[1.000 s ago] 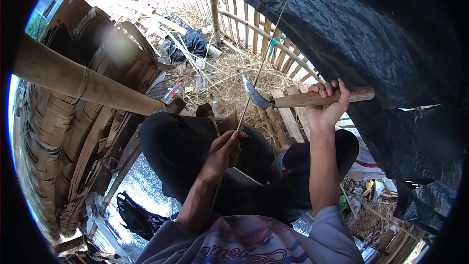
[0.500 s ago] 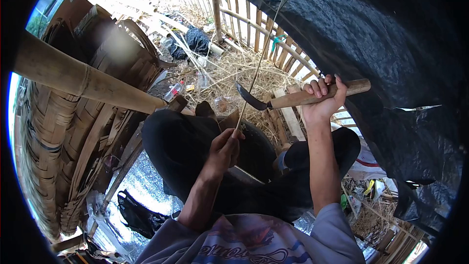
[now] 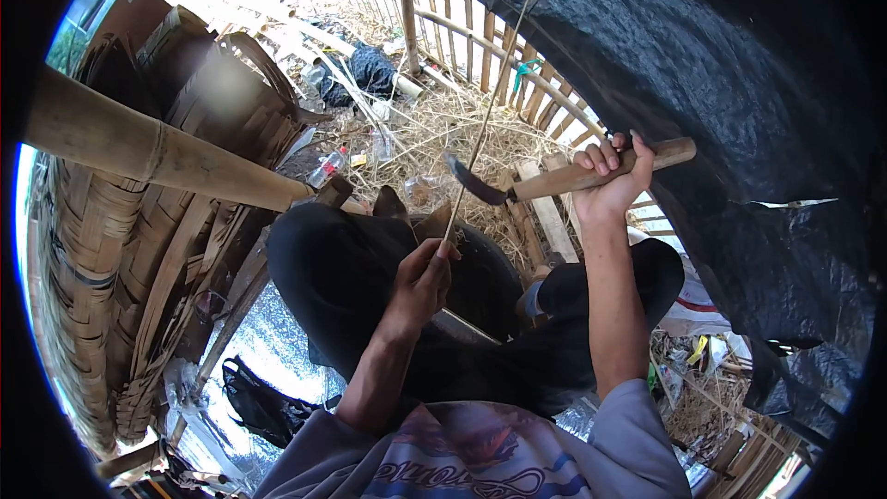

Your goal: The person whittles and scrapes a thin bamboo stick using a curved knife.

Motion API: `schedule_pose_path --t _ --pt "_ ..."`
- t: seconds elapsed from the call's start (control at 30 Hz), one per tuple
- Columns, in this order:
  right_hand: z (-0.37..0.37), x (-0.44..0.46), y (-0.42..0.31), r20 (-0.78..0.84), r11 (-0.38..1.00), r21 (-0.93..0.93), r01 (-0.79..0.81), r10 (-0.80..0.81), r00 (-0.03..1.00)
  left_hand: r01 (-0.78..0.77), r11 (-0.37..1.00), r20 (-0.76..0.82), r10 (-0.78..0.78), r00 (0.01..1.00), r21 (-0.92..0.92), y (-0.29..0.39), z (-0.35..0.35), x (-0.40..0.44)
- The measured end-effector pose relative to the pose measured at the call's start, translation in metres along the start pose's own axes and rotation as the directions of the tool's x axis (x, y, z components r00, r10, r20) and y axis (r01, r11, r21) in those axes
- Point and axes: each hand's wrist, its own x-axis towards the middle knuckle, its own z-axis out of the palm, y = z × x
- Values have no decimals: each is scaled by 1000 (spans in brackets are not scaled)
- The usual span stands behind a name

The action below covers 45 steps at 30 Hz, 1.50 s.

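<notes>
My left hand [image 3: 425,282] is closed around the lower end of a long thin bamboo strip [image 3: 485,125], which slants up and away to the right. My right hand [image 3: 614,176] grips the long wooden handle of a curved knife [image 3: 564,181]. Its dark hooked blade [image 3: 476,181] lies against or just beside the strip, above my left hand; whether it touches I cannot tell. Both hands are over my crossed legs in dark trousers [image 3: 337,259].
A thick bamboo pole [image 3: 212,174] and woven bamboo panels [image 3: 97,291] stand at the left. Black plastic sheeting [image 3: 702,83] hangs at the right. Dry straw [image 3: 453,139], a plastic bottle [image 3: 328,168] and a slatted fence [image 3: 471,42] lie ahead. A black bag [image 3: 263,402] rests on silvery sheeting.
The knife's handle end has tilted slightly upward, and the blade has shifted a little. My left hand keeps its hold on the strip in nearly the same place.
</notes>
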Motion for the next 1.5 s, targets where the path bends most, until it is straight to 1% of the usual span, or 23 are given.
schedule_pose_path --t 0.03,0.07,0.13,0.2,0.27,0.33,0.43,0.47,0.53,0.6,0.67,0.73,0.8,0.87,0.93,1.0,1.07,1.13,1.23,1.27,1.33,1.4,1.5 --pt "0 -5 0 46 996 -42 -74 76 996 0 1000 2 0 1000 0 -1 0 2" --pt "3 -4 -2 44 996 -41 -76 78 996 -1 1000 5 1 1000 0 -3 0 2" --pt "6 3 -3 -73 999 33 30 -27 997 6 1000 4 -6 1000 1 -4 0 1" --pt "0 9 -3 -87 992 101 79 -70 994 -40 999 20 40 999 19 0 5 2" --pt "-3 0 2 -19 998 -21 -63 63 998 -34 999 -3 34 999 38 -8 -1 4" --pt "-2 -3 3 -34 997 -48 -52 51 998 -14 999 -26 15 1000 53 -6 2 3" --pt "-1 16 -7 -97 989 138 60 -47 994 -3 1000 14 3 1000 16 -3 5 1" --pt "-3 12 -4 -96 989 138 59 -46 994 -12 1000 13 12 1000 26 -4 5 2" --pt "-1 -4 5 22 993 -36 -113 113 993 -27 999 25 27 999 37 -4 6 6" --pt "0 -3 5 -6 991 -72 -115 115 993 -40 995 30 37 999 89 -8 3 7" --pt "-2 14 -3 -87 998 64 20 -14 996 -40 996 30 38 999 76 -4 6 5" --pt "-1 10 -1 -79 995 78 59 -53 995 -52 997 32 50 998 62 -5 4 6" --pt "-2 -7 8 15 989 -74 -125 126 992 -27 999 24 26 999 39 -10 1 10" --pt "1 -3 5 -16 988 -97 -120 119 993 -17 1000 38 17 999 23 -4 4 9" --pt "1 14 -6 -89 992 104 71 -62 994 0 1000 36 0 999 7 -4 4 3" --pt "0 13 -5 -81 987 128 92 -82 993 -22 999 14 21 1000 37 -6 3 7" --pt "-1 -8 6 2 989 -98 -110 111 994 -36 997 5 36 999 72 -11 1 10" --pt "0 -6 5 -16 989 -89 -115 114 993 -45 993 -12 46 999 107 -11 3 12" --pt "0 14 -11 -88 987 90 133 -125 988 -86 986 -22 90 996 145 -10 4 9" --pt "-2 12 -10 -83 987 90 135 -128 988 -72 976 -51 84 995 204 -10 4 9" --pt "-4 -3 -5 43 998 -51 -33 35 998 -57 964 -72 79 994 260 -11 5 11" --pt "3 -7 -4 27 994 -82 -69 71 997 -76 937 -124 125 984 341 -13 3 14" --pt "6 13 -13 -125 983 70 169 -160 979 -124 915 -102 176 979 385 -20 1 13"
